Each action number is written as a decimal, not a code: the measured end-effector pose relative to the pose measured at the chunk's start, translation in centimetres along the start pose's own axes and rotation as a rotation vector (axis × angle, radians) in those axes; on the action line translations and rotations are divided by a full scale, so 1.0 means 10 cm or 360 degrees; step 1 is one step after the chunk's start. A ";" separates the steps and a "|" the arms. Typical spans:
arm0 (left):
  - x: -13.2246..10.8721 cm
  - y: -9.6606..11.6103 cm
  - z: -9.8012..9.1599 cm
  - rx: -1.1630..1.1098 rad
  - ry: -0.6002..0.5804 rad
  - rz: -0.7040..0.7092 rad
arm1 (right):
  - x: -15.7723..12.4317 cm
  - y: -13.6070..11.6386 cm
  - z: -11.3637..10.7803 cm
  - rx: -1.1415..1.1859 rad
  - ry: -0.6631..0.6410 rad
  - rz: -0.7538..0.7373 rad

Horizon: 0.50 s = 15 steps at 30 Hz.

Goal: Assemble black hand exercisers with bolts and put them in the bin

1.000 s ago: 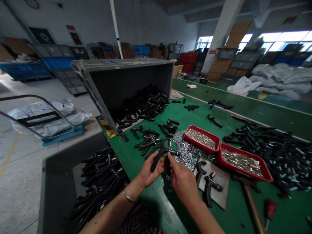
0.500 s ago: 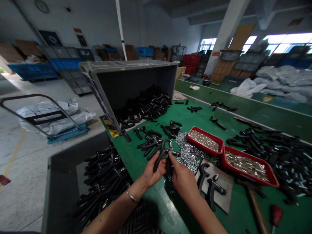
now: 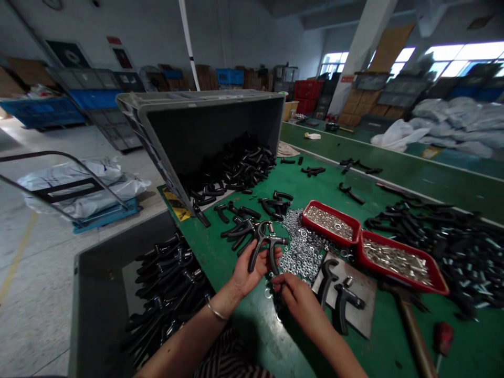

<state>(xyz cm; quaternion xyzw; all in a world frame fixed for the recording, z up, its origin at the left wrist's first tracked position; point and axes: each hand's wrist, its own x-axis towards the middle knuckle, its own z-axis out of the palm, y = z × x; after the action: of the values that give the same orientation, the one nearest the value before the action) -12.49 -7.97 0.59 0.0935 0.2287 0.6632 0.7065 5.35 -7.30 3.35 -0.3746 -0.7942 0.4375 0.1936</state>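
My left hand [image 3: 248, 273] grips a black hand-grip exerciser [image 3: 263, 242] by its two handles, spring end up, above the green table [image 3: 220, 257]. My right hand [image 3: 297, 302] sits just below and to the right of it, fingers curled over the loose pile of small metal washers [image 3: 301, 247]; whether it holds one is hidden. More black handle parts [image 3: 240, 220] lie just beyond the left hand.
A tipped grey crate [image 3: 197, 126] spills black handles at the back. A grey bin [image 3: 114, 294] of finished grippers stands at the left. Two red trays [image 3: 356, 236] of metal parts, a metal plate [image 3: 354, 294] with two handles, a hammer [image 3: 413, 331] and a screwdriver [image 3: 443, 336] lie to the right.
My right hand has come off the exerciser and dropped toward the washers near me. The left hand now holds the exerciser alone, its handles closer together.
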 end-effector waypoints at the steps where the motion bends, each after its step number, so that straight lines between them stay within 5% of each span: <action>1: 0.00 -0.02 0.01 0.0004 -0.0011 -0.0013 | -0.02 0.01 0.00 0.0028 -0.0004 0.0010; 8: 0.00 0.02 0.00 0.0271 -0.0064 -0.0024 | -0.10 0.12 -0.06 0.0212 0.0068 0.0167; 12: -0.01 0.14 0.01 0.0737 -0.0028 0.0171 | 0.01 0.14 -0.24 0.0929 0.0316 0.0372; 15: -0.04 0.24 0.05 0.1223 -0.0164 0.0184 | 0.12 0.10 -0.35 0.1527 0.0226 0.0410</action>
<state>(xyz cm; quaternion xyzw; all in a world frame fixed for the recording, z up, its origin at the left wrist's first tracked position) -14.38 -8.00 2.10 0.3972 0.4188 0.5624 0.5920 7.22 -4.10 4.34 -0.3673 -0.4356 0.7472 0.3422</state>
